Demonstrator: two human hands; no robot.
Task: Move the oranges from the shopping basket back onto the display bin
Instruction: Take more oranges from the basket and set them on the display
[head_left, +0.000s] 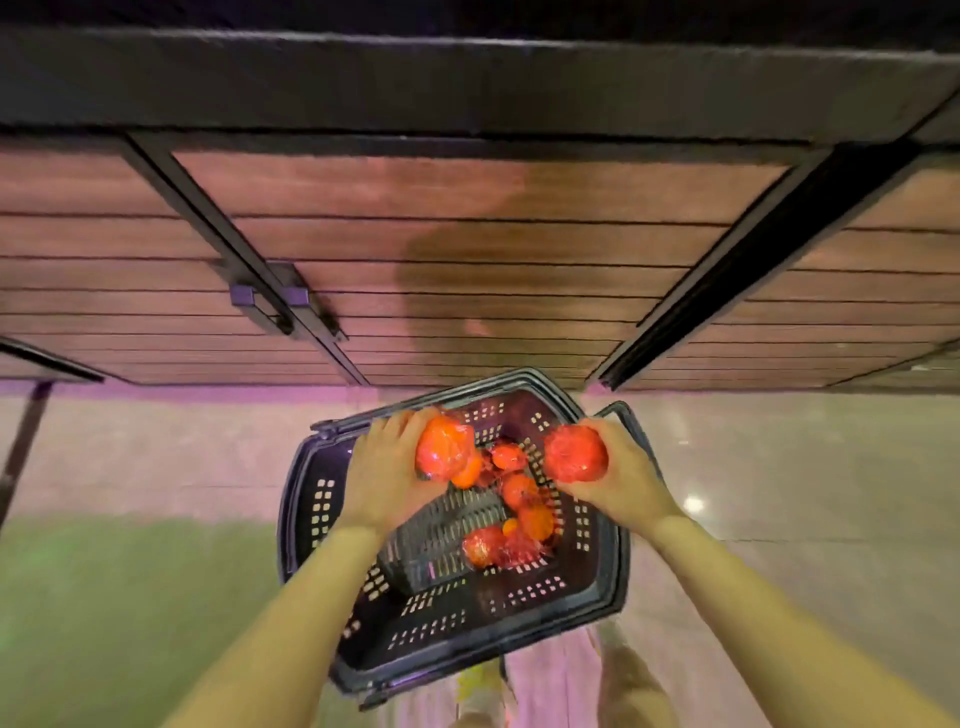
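Left hand (387, 470): fingers curled around a netted orange (444, 451), holding it above the far left part of the shopping basket (597, 582). Fruit sits against the palm, wrapped in red mesh or film; wrap glossy.

Right hand (618, 475): fingers and thumb curled around a second wrapped orange (576, 453), held over the basket's far right rim, beside the dark handle (621, 415). The two held oranges are apart, at about the same height.

Basket: dark plastic, perforated walls and floor, standing on the floor (779, 493) directly below both forearms. Remaining oranges (519, 499) lie inside, clustered toward the right half, several in red netting; exact count not readable owing to blur.

Display bin (467, 249): wood-slat front with dark metal framing rises just beyond the basket; its top surface is not visible from this view. Dark shadow patch on the slats above the basket.

Green floor area at lower left.
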